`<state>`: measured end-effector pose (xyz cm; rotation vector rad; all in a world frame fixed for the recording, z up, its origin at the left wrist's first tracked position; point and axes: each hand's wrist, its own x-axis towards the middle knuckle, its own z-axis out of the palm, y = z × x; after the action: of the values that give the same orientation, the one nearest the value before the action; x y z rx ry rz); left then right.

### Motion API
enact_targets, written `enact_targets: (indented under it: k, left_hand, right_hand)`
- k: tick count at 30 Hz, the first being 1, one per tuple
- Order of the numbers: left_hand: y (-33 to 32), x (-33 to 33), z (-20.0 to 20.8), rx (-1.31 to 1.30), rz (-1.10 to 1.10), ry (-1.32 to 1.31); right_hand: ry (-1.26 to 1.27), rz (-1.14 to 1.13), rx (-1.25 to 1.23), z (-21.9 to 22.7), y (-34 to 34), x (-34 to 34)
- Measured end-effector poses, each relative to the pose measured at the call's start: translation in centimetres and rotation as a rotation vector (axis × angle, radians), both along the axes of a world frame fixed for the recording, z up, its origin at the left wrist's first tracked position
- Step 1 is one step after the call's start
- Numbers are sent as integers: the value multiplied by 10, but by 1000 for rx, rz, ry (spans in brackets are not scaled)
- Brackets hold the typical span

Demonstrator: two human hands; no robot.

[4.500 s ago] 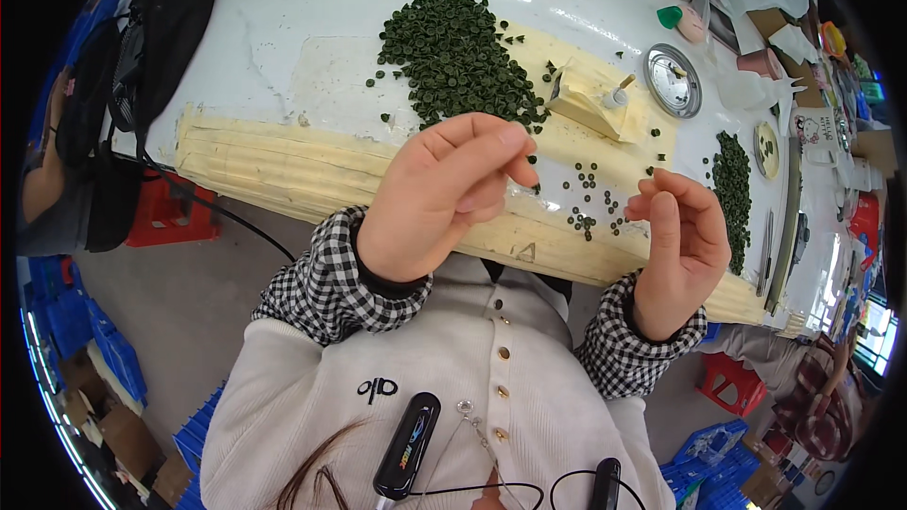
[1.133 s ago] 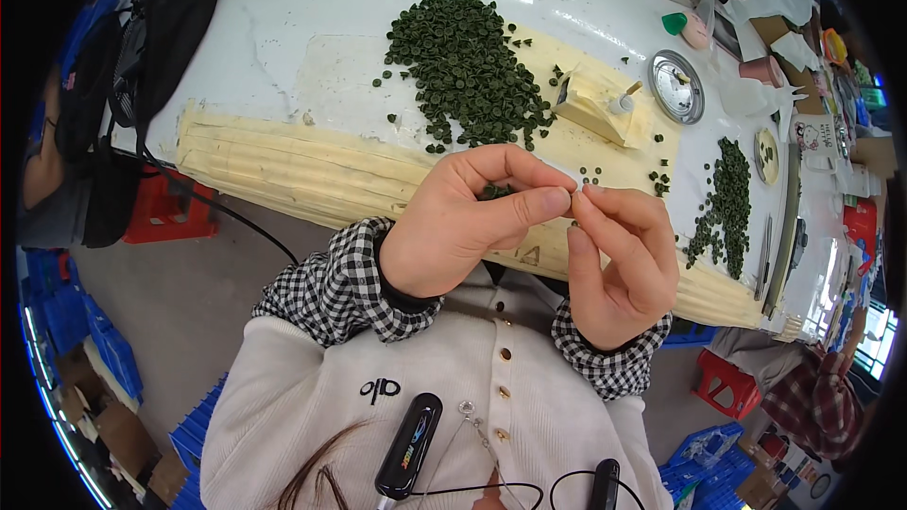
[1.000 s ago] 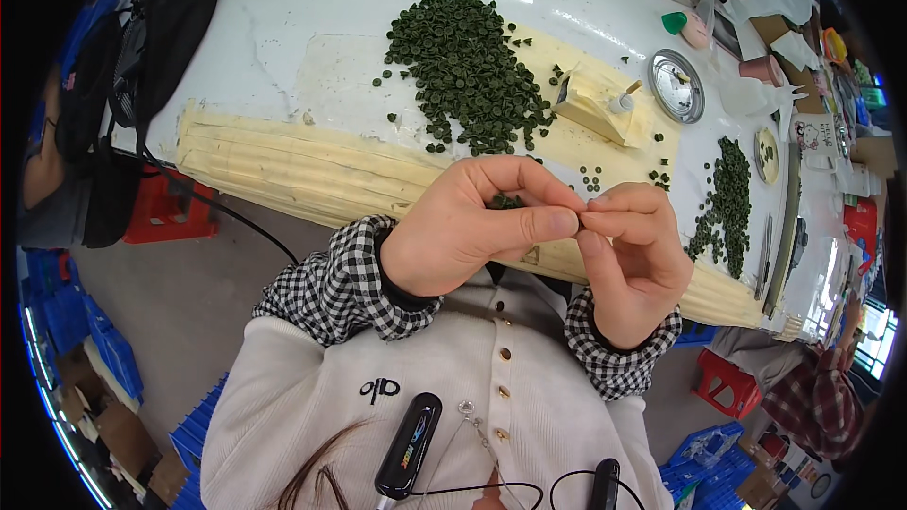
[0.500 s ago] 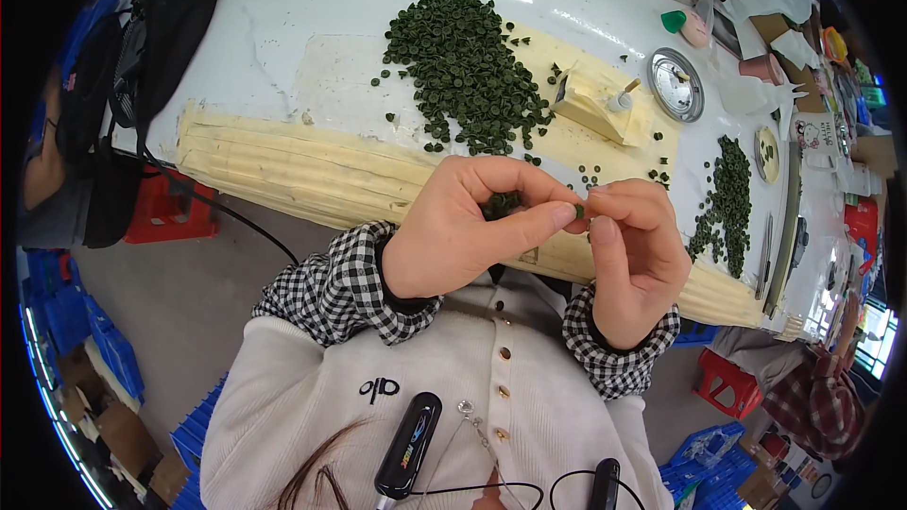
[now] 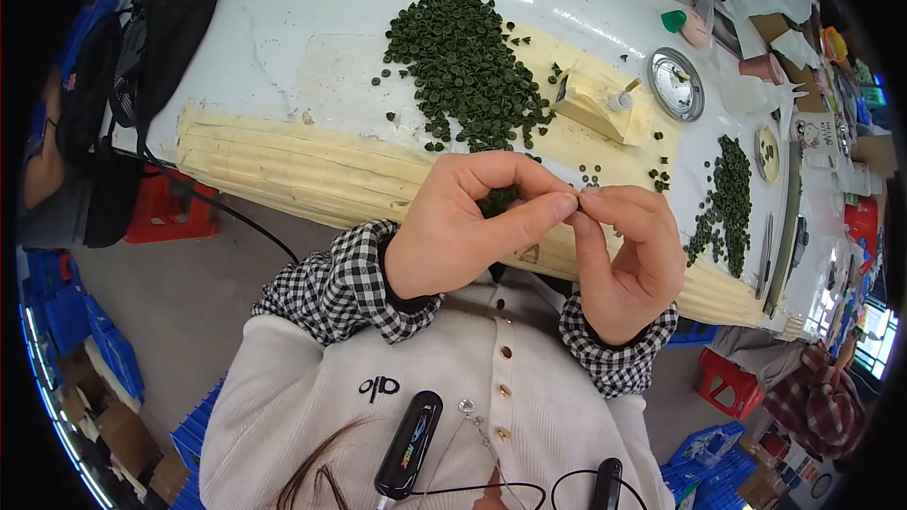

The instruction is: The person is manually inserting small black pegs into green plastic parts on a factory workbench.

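Item one, to the far left of our left hand: a black bag (image 5: 156, 28) hanging at the edge of the surface (image 5: 283, 57), with a red stool (image 5: 161, 212) on the floor below it.

Item two: our left hand (image 5: 463, 227), raised in front of the chest, fingers curled, thumb and forefinger pressed together at the tips. The tips meet those of our right hand, and something very small is pinched between them; it is too small and too hidden for us to tell what it is. A checked cuff (image 5: 350, 279) shows at the wrist.

Item three, beyond our left hand: a large heap of small dark green pieces (image 5: 463, 61) on the white surface, spreading onto a pale yellow mat (image 5: 312, 170) that runs along the near edge.

Item four: our right hand (image 5: 628, 260), fingers bent inward, thumb and forefinger closed narrow against the left fingertips.

Item five, beyond our right hand: a pale yellow block (image 5: 600, 104) with a small white peg on it, a few loose green pieces just beside it.

Item six, further right: a round metal dish (image 5: 676, 85), and to the right of our right hand a smaller heap of green pieces (image 5: 723, 194).

Item seven, far right: a long metal ruler (image 5: 789, 227) near the surface edge.
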<state>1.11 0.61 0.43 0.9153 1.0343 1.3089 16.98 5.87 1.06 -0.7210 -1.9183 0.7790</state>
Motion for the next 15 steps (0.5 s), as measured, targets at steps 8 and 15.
enact_targets:
  k: [8, 15]
  left_hand:
    - [1, -5, -3, -73, -99, -242]
    - [2, -8, 3, -36, -111, -39]
  right_hand:
    - [-34, 90, 85, 6, 3, 8]
    - [-102, 21, 182, 9, 1, 7]
